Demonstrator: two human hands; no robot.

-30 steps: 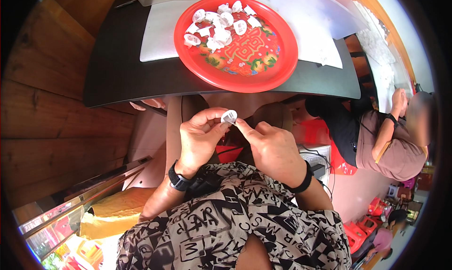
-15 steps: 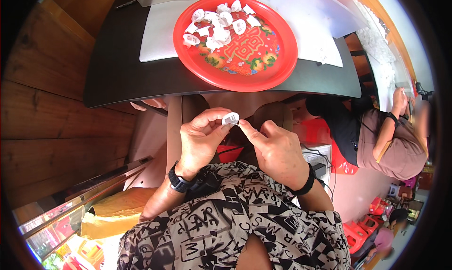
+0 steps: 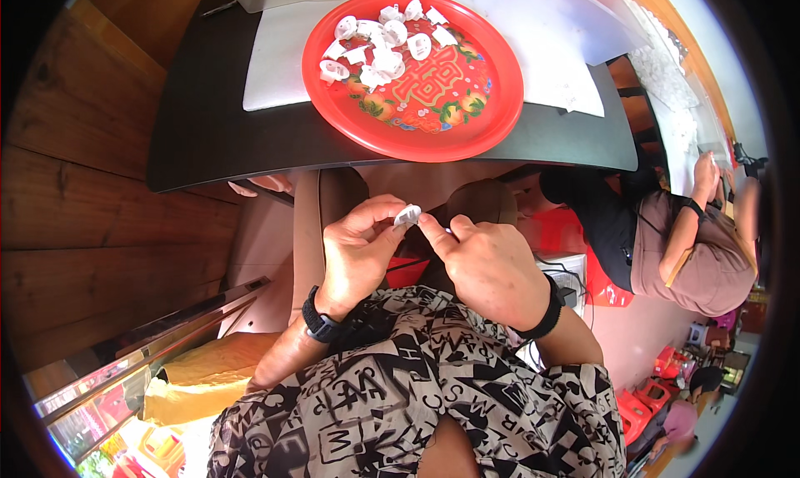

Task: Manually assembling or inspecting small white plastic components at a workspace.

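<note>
Pinched between the thumb and fingers of my left hand (image 3: 358, 249) is a small white plastic piece (image 3: 407, 215) with a rounded face. It is held above my lap, just short of the table. My right hand (image 3: 492, 265) meets it from the other side, index fingertip against its edge and the remaining fingers curled in. A pale sliver shows by those curled fingers; what they hold is too small to make out. Beyond my hands, a round red tray (image 3: 492, 136) with a printed fruit pattern bears several similar white pieces (image 3: 387, 60), gathered at its far left.
The tray rests on a white sheet (image 3: 275, 70) over a dark table (image 3: 208, 128). Clear plastic panels (image 3: 583, 11) stand at the back. On the right sits a co-worker (image 3: 692, 253) near a white box (image 3: 567, 270) and cables. A wooden wall (image 3: 108, 203) rises at left.
The white piece has tilted a little in my left fingers, and my right index finger has bent closer onto it. The view has shifted slightly.
</note>
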